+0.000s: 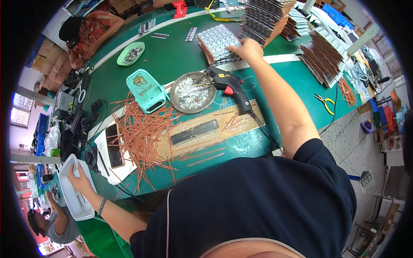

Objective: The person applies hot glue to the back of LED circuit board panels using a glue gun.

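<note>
My right hand (247, 48) reaches far across the green bench and rests on a stack of flat panels studded with small silver parts (217, 41). My left hand (79, 178) stretches down to the left and grips the rim of a white plastic tray (71, 202) that holds a few small metal pieces. Between my arms lie a black glue gun with a red trigger (230, 86), a round metal dish of silver bits (191, 92), and a heap of thin copper-coloured sticks (142, 133).
A cork board with a dark flat bar (193, 131) lies near the front edge. A teal box (146, 90), a phone on white paper (114, 146), tall stacks of panels (266, 17), yellow-handled pliers (325, 103) and a green bowl (130, 53) stand around. Another person sits at the far left (86, 34).
</note>
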The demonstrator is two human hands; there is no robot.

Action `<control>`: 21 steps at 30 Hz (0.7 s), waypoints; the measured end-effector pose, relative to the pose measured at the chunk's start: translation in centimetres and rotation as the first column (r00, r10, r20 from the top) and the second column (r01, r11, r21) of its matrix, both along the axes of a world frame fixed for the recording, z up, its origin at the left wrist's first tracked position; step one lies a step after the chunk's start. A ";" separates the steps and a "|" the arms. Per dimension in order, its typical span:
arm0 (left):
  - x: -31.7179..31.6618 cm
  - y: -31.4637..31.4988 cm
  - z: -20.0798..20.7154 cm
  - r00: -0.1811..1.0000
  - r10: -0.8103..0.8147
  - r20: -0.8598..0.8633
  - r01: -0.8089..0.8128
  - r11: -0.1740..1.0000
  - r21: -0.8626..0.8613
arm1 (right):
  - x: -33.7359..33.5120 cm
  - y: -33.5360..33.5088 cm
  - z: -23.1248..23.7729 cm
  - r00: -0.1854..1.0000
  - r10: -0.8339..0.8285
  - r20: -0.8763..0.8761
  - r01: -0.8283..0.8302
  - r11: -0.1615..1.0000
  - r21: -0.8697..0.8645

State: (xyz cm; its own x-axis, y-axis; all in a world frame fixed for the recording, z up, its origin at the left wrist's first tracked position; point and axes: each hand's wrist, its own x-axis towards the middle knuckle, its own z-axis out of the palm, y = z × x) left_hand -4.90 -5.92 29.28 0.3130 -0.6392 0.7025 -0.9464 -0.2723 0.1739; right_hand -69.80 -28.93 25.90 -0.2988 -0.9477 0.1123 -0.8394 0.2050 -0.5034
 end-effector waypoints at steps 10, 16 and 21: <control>-20.4 -3.6 0.0 0.514 -0.473 -0.716 0.530 0.831 -0.169 | 1.9 4.1 3.3 0.468 0.574 0.672 -0.004 0.762 -0.648; -30.1 -4.1 -1.5 0.033 -0.537 -0.843 0.885 0.408 -0.226 | 8.8 15.3 3.9 0.441 0.770 0.462 -0.618 0.633 -0.466; -30.8 -4.0 -4.8 -0.064 -0.370 -0.927 0.846 0.472 -0.247 | 8.6 16.4 1.6 0.517 0.696 0.498 -0.693 0.682 -0.233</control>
State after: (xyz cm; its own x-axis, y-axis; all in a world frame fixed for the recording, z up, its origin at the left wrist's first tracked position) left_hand -35.73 -9.89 24.47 -0.1892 -0.9797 0.0667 -0.0776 0.0826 0.9936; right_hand -61.22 -12.58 27.52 0.4463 -0.8794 0.1659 -0.3234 -0.3313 -0.8864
